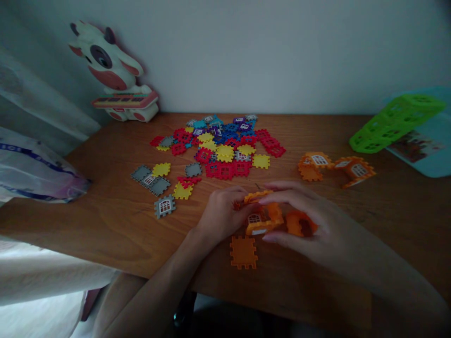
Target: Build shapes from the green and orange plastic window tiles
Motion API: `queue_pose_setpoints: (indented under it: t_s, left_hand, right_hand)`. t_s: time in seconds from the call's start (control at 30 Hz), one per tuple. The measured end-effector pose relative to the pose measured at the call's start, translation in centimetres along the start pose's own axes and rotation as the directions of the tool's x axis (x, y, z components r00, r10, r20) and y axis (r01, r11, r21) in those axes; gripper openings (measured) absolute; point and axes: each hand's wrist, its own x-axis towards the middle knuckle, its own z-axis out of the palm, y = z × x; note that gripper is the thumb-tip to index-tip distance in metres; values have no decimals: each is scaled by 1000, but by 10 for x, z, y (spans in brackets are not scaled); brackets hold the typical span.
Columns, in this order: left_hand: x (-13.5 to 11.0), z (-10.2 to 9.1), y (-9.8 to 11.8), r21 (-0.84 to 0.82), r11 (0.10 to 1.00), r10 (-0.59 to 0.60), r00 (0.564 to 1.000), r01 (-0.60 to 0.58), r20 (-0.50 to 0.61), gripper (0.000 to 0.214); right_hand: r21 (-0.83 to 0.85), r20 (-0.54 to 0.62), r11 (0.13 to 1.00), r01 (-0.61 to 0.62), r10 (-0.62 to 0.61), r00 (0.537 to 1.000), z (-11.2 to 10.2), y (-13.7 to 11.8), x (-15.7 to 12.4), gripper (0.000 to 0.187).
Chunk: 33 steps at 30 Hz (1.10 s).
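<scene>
Near the front of the table, my left hand [222,213] grips the left side of a small box of joined orange interlocking tiles [264,229], its thumb reaching inside. My right hand [305,211] curves around the box from the right, fingers along the top edge and thumb by the lower edge. White lattice window inserts show in the box walls. Just right of the box, partly under my right hand, is an orange arched piece [298,223]. A flat square orange tile [244,252] lies in front of the box.
A pile of red, yellow, blue and purple tiles [225,152] spreads across the back. Grey tiles [151,180] lie at left, joined orange tiles [355,170] at right. A green tile tower [398,122] leans at far right; a cow toy keyboard [123,101] stands at back left.
</scene>
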Motion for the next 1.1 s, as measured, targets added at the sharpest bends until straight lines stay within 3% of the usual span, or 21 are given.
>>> queue_pose_setpoints:
  t_s: [0.07, 0.17, 0.23, 0.33, 0.43, 0.53, 0.7, 0.83, 1.1]
  left_hand:
    - [0, 1, -1, 71, 997, -14, 998, 18, -60, 15]
    - [0, 3, -2, 139, 989, -28, 985, 52, -170, 9]
    - [0, 5, -2, 138, 988, -38, 978, 67, -206, 20]
    - [-2, 7, -2, 126, 991, -28, 982, 52, -188, 41]
    - [-4, 9, 0, 101, 995, 3, 990, 11, -138, 54]
    - [-6, 6, 5, 67, 998, -5, 997, 11, -82, 53]
    - [-10, -6, 14, -66, 995, -76, 995, 80, 64, 54]
    - [-12, -11, 15, -99, 991, -76, 985, 92, 155, 49]
    - [-10, -5, 10, -106, 988, -99, 985, 115, 145, 47]
  right_hand:
    - [26, -132, 997, -71, 74, 988, -7, 3, -1, 37]
    - [9, -343, 974, -226, 215, 915, -24, 11, -4, 40]
    - [-87, -375, 937, -337, 283, 883, -35, 16, -9, 47]
    - [-173, -286, 867, -468, 410, 866, -44, 19, -16, 58]
    - [-205, -217, 827, -523, 483, 848, -39, 17, -20, 66]
    - [-269, -183, 822, -501, 468, 865, -26, 17, -24, 64]
    - [-308, -147, 869, -388, 360, 921, -16, 23, -35, 44]
    - [-317, -199, 842, -437, 391, 899, -18, 20, -36, 38]
    - [-471, -121, 754, -457, 458, 880, -7, 11, -28, 47]
